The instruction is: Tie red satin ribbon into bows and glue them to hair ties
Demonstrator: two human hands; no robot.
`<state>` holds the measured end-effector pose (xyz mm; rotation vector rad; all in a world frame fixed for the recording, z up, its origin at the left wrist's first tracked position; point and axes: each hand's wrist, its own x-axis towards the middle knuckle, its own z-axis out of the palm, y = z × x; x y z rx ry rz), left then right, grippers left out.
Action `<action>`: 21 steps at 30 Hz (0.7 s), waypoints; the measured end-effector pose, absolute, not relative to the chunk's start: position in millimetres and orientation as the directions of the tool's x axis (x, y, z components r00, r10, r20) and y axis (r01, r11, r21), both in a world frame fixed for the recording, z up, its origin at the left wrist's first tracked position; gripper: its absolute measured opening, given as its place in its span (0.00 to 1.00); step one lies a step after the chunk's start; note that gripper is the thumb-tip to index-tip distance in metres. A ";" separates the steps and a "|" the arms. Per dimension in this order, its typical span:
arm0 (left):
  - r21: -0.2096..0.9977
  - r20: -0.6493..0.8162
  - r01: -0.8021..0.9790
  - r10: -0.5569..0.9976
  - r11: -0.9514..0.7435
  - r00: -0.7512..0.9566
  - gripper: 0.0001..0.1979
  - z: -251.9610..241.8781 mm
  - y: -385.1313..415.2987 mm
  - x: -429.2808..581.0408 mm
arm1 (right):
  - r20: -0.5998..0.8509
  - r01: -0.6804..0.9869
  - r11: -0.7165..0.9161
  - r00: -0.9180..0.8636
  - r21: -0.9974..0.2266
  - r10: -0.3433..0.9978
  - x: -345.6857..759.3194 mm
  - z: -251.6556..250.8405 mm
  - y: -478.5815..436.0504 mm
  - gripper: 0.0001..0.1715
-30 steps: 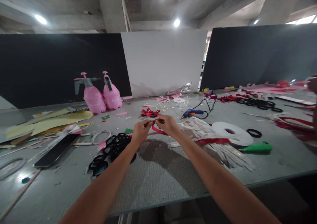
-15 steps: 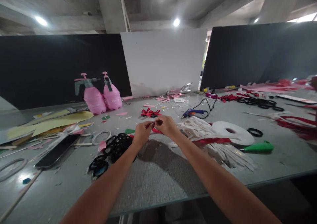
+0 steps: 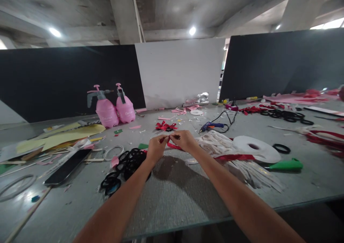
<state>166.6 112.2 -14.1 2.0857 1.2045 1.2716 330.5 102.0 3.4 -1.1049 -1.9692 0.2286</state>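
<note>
My left hand (image 3: 156, 149) and my right hand (image 3: 184, 140) meet above the middle of the grey table (image 3: 172, 200), both pinching a red ribbon (image 3: 173, 146) between fingertips. The ribbon trails from my right hand toward the right over a pile of white strips (image 3: 215, 141). Just left of my left hand lies a heap of black elastic rings (image 3: 125, 162). A finished red bow (image 3: 165, 126) rests on the table beyond my hands.
Two pink spray bottles (image 3: 114, 108) stand at the back left. A blue glue gun (image 3: 212, 125), a white tape roll (image 3: 254, 148), a green-handled tool (image 3: 286, 165), a dark phone (image 3: 67, 166) and yellow sheets (image 3: 59, 135) lie around. Dark and white panels close the back.
The view has shifted slightly down and right. My hands stay together on the ribbon, with only small finger movements.
</note>
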 end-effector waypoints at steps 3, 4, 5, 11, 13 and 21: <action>0.687 0.505 0.477 0.832 -0.548 0.230 0.13 -14.6 110.7 166.9 | 0.586 0.644 0.582 -0.246 -0.496 0.772 328.4 1.8 102.4 0.10; 0.680 0.502 0.488 0.833 -0.546 0.232 0.13 -14.5 109.7 167.3 | 0.583 0.652 0.577 -0.245 -0.492 0.774 327.9 1.0 102.6 0.10; 0.672 0.499 0.505 0.835 -0.542 0.233 0.13 -14.2 108.5 167.7 | 0.578 0.663 0.569 -0.244 -0.486 0.778 327.3 0.0 102.8 0.10; 0.605 0.476 0.622 0.852 -0.497 0.218 0.12 -9.7 100.9 169.0 | 0.570 0.729 0.528 -0.232 -0.435 0.788 325.6 -2.8 103.2 0.08; 0.604 0.476 0.627 0.854 -0.492 0.211 0.12 -8.3 100.9 168.5 | 0.565 0.728 0.542 -0.257 -0.420 0.784 326.6 -1.8 103.3 0.09; 0.590 0.453 0.645 0.860 -0.486 0.234 0.12 -8.5 102.6 168.5 | 0.549 0.755 0.526 -0.267 -0.391 0.792 326.3 -1.9 102.7 0.09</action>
